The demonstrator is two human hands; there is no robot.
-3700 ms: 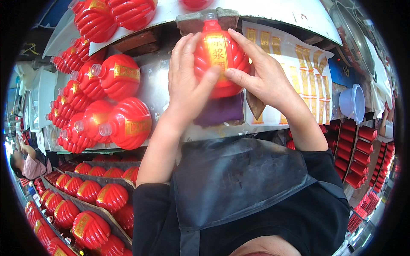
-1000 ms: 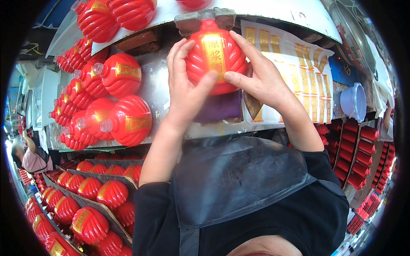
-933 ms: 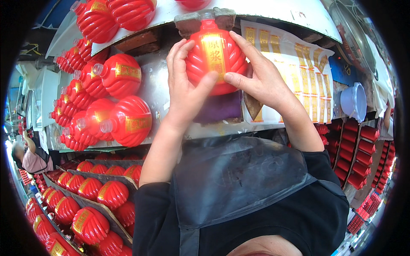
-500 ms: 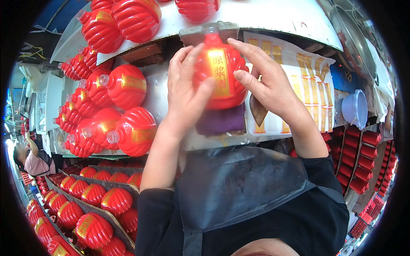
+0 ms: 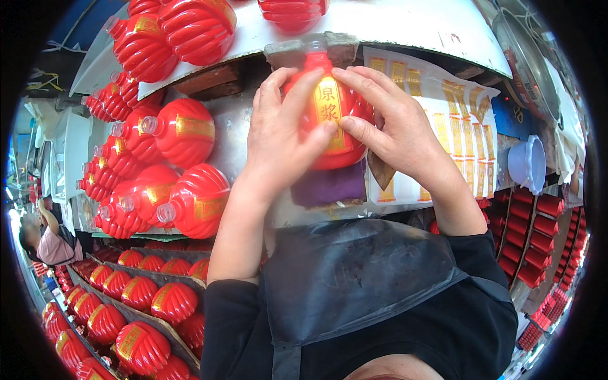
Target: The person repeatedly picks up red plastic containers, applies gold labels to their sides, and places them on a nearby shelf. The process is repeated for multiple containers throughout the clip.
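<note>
A rounded red bottle (image 5: 342,159) with a clear neck lies in front of me, its neck end resting at a grey block (image 5: 345,45). On its upward face sits a gold label (image 5: 328,95) with red characters. My left hand (image 5: 282,130) curls over the bottle's left side, thumb and fingers pressing on the label's left edge. From the right, my right hand (image 5: 399,120) bends its fingers onto the label's other edge. Both palms partly hide the bottle's sides. Purple cloth (image 5: 329,185) shows beneath the bottle. A brown pointed piece (image 5: 381,171) lies under my right wrist.
White sheets of gold labels (image 5: 465,136) spread to the right, near a pale blue bucket (image 5: 525,163). Several red bottles (image 5: 185,132) lie at the left; more fill racks (image 5: 142,342) lower left. A white board (image 5: 405,25) runs across the back. A person (image 5: 54,244) is far left.
Both hands have come down from hovering beside the bottle onto its label, fingers and thumbs now touching it. The view has shifted slightly.
</note>
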